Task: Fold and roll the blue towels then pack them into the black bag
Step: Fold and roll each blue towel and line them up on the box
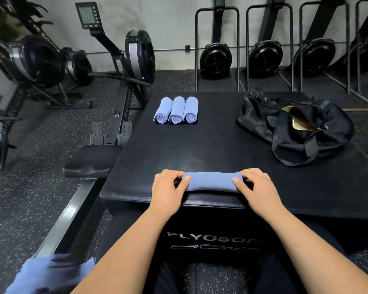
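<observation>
Towel roll (211,181) gripped: left hand (168,188), right hand (256,187).

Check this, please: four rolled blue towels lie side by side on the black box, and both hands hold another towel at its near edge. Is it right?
No: the head view shows three rolled towels, not four. The left hand and right hand do hold another towel at the near edge of the black box.

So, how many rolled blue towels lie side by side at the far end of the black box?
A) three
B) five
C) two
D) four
A: three rolled towels lie in a row there; the fourth towel is at the front edge.
</observation>
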A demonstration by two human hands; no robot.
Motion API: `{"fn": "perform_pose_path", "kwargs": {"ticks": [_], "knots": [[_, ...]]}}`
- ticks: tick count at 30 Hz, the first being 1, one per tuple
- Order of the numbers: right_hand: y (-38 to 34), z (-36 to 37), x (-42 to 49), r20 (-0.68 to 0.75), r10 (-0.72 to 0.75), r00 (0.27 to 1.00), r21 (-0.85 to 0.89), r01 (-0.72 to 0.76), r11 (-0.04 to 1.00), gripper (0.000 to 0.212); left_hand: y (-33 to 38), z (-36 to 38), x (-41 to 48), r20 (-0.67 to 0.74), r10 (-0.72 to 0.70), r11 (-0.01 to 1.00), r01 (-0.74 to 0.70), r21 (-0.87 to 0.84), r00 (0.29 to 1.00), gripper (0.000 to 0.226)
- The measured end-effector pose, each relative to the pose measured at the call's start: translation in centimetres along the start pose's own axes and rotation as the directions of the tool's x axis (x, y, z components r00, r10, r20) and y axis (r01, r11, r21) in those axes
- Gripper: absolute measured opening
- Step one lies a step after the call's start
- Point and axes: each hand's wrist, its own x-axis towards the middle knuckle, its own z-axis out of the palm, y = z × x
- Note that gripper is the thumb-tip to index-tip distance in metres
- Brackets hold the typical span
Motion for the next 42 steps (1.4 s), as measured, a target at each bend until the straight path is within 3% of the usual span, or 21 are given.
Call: {"fn": "perform_pose_path", "kwargs": {"ticks": [3,6,13,19,24,29,32,35,42], "knots": [[-0.9,-0.8,0.5,0.060,-0.067,0.996,0.010,0.066,0.998,0.029,1.0,0.0,1.0,-0.035,-0.016,1.000,0.015,-0.006,0.999,0.013],[-1.5,-0.9,0.5,0.125,-0.108,0.986,-0.092,0.120,0.988,0.027,2.0,-0.3,1.3,-0.099,0.035,0.996,-0.027,0.082,0.995,0.009],[-1.9,-0.1,-0.5,0.058,-0.041,0.997,-0.157,0.050,0.986,0.022,3.5,0.8,0.0,-0.118,0.125,0.983,-0.107,0.147,0.985,0.021],[-3.4,1.5,-1.5,0.013,0.074,0.997,-0.154,-0.071,0.986,0.033,3.9,1.6,-1.1,0.138,0.116,0.985,-0.131,0.111,0.984,0.059],[-5.5,1.8,-2.5,0.110,-0.048,0.993,-0.228,0.072,0.971,0.051,4.4,1.5,-0.8,0.276,0.086,0.986,-0.122,0.115,0.957,0.078],[-4.9,0.3,-2.4,0.286,-0.115,0.951,-0.250,0.190,0.950,0.073,3.2,0.8,0.8,0.418,0.064,0.988,-0.115,0.099,0.906,0.080],[-5.3,-1.0,-1.8,0.303,-0.119,0.945,-0.281,0.208,0.937,0.072,3.2,0.4,1.7,0.467,0.074,0.983,-0.143,0.114,0.881,0.078],[-5.5,-0.7,-1.0,0.283,-0.136,0.950,-0.350,0.234,0.907,0.064,3.8,0.2,2.5,0.462,0.089,0.979,-0.163,0.123,0.883,0.076],[-5.4,1.7,2.0,0.185,-0.119,0.976,-0.400,0.185,0.898,0.057,3.9,1.0,4.6,0.305,0.140,0.962,-0.203,0.184,0.942,0.062]]}}
